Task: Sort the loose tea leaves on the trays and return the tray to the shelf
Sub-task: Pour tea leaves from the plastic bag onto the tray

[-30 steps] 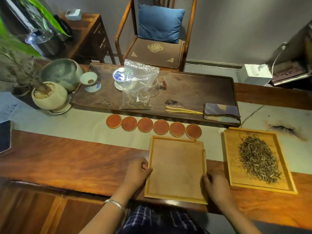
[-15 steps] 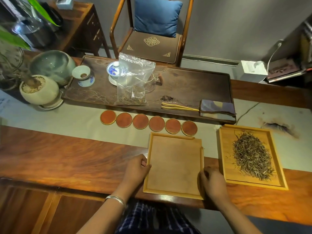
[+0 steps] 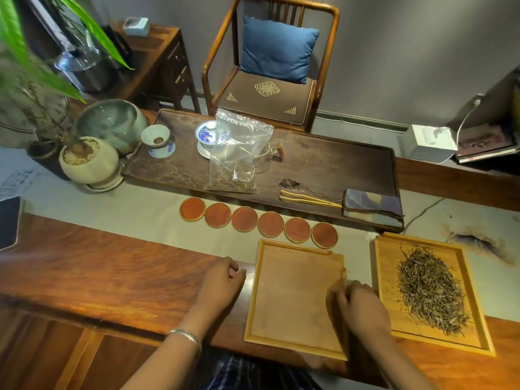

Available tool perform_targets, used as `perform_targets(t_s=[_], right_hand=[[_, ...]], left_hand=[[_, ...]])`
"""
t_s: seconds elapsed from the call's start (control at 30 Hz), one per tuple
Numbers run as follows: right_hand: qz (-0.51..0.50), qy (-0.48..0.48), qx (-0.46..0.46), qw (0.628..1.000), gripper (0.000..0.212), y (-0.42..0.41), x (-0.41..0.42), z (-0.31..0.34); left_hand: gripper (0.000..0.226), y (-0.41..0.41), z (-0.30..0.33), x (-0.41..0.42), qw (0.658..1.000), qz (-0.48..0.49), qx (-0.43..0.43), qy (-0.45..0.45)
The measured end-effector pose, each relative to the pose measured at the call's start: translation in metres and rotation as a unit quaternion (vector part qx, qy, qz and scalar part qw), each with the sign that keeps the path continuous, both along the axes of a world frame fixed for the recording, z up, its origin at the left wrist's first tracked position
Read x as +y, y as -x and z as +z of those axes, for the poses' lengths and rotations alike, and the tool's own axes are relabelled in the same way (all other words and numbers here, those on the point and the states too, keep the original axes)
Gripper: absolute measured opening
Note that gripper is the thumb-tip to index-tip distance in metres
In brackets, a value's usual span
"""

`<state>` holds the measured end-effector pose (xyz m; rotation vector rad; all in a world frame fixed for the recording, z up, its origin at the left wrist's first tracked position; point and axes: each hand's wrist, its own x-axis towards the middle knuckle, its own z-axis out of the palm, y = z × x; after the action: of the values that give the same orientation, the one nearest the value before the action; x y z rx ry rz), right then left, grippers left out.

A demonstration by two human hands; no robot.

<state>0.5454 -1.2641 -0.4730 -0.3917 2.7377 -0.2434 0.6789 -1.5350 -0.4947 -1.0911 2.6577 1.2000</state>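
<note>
**Empty tray squared up; leaf tray waits at the right**

Surface (image 3: 84, 277): long slab of polished reddish wood with strong grain, a pale runner laid along its middle. On the far side sits a dark carved tea tray (image 3: 323, 164), rectangular, matt.

Empty tray (image 3: 295, 299): light bamboo, rectangular, low raised rim, bare smooth floor. It lies near the front edge, its near rim close to the drop. Risk: a careless push towards the person could tip it off the surface.

Leaf tray (image 3: 385, 277): same make, just right of the empty one, apart from it. It carries the loose tea leaves (image 3: 430, 294), a dry, wiry, grey-green heap spread along its length, with strays near the rim. Risk: the right hand is close beside this tray; a knock from the wrist, or a tilted lift, would likely scatter light leaves over the low rim.

Plastic bag (image 3: 239, 153): clear, crinkled, standing on the tea tray, leaf at its bottom.

Coasters (image 3: 259, 223): six round red-brown discs in a row beyond the empty tray.

Left hand (image 3: 222, 285): resting on the surface just left of the empty tray, fingers curled loosely, holding nothing.

Right hand (image 3: 360, 308): at the empty tray's right rim, blurred; fingers appear bent over the rim, though whether they grip it I cannot tell.
</note>
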Motion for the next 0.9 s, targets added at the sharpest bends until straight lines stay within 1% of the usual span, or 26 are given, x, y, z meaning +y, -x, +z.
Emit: perform_targets(t_s=[0.07,0.17,0.27,0.37,0.47,0.57,0.63,0.7,0.73,0.83,0.9], right_hand=[[0.025,0.021,0.023,0.999,0.023,0.019,-0.029,0.012],[0.048,0.059,0.014,0.997,0.015,0.052,-0.092,0.030],[0.070,0.113,0.000,0.991,0.012,0.083,-0.160,0.044],[0.091,0.183,-0.004,0.979,0.011,0.109,-0.221,0.049],[0.096,0.219,-0.032,0.970,0.015,0.129,-0.270,0.045],[0.106,0.211,-0.055,0.970,0.025,0.145,-0.302,0.032],[0.102,0.209,-0.052,0.971,0.028,0.151,-0.315,0.022],[0.086,0.225,-0.044,0.970,0.028,0.154,-0.320,0.013],[0.082,0.230,-0.043,0.969,0.028,0.154,-0.322,0.010],[0.094,0.240,-0.053,0.965,0.023,0.148,-0.321,0.007],[0.099,0.245,-0.062,0.962,0.020,0.145,-0.318,0.008]], left_hand=[[0.010,0.009,0.008,-0.032,0.999,0.026,0.012,0.029],[0.010,0.029,0.025,-0.087,0.997,0.067,0.027,0.034],[0.010,0.057,0.043,-0.135,0.991,0.108,0.058,0.048],[0.015,0.091,0.053,-0.169,0.987,0.131,0.086,0.020],[0.030,0.124,0.050,-0.193,0.989,0.115,0.089,-0.009],[0.042,0.149,0.041,-0.206,0.989,0.096,0.102,-0.044],[0.044,0.160,0.033,-0.210,0.988,0.074,0.105,-0.088],[0.039,0.167,0.025,-0.209,0.984,0.047,0.106,-0.138],[0.037,0.169,0.022,-0.208,0.983,0.035,0.103,-0.148],[0.042,0.172,0.017,-0.204,0.987,0.018,0.084,-0.135],[0.041,0.173,0.017,-0.202,0.989,0.012,0.081,-0.120]])
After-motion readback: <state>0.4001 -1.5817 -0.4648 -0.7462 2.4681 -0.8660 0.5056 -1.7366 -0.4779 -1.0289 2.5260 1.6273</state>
